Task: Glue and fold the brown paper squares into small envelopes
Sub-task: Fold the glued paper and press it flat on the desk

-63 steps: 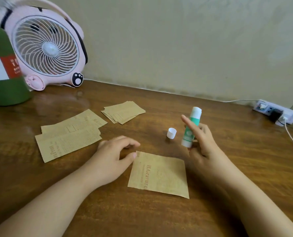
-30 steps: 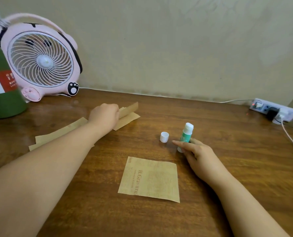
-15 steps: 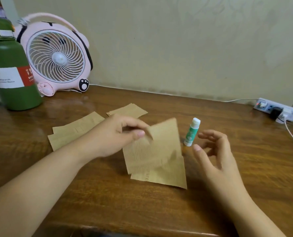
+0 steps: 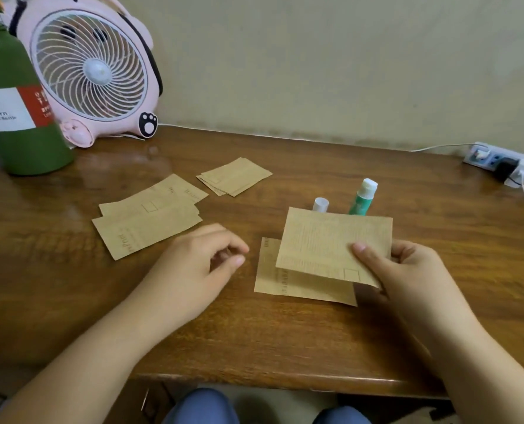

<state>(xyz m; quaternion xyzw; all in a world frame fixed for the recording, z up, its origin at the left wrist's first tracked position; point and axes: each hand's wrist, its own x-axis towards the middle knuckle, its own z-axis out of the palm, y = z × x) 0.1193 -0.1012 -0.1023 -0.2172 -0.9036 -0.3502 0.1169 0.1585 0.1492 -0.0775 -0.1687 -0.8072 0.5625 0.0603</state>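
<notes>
2nd sheet [image 4: 325, 243] now passed to R hand [image 4: 407, 270], pinched over 1st sheet [image 4: 285, 286]; L hand [image 4: 199, 270] at 9 o'clock, loosely curled, empty—gluing next.

Both forearms are bare, with no sleeves, watch or rings in view. The left hand [image 4: 193, 267] and right hand [image 4: 407, 270] have short, unpainted nails. Blue trousers [image 4: 199, 408] cover the knees.

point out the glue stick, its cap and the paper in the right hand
glue stick [image 4: 359, 203], head view, on its green body
cap [image 4: 320, 204], head view, on its white side
held paper [image 4: 322, 244], head view, on its printed face
</notes>
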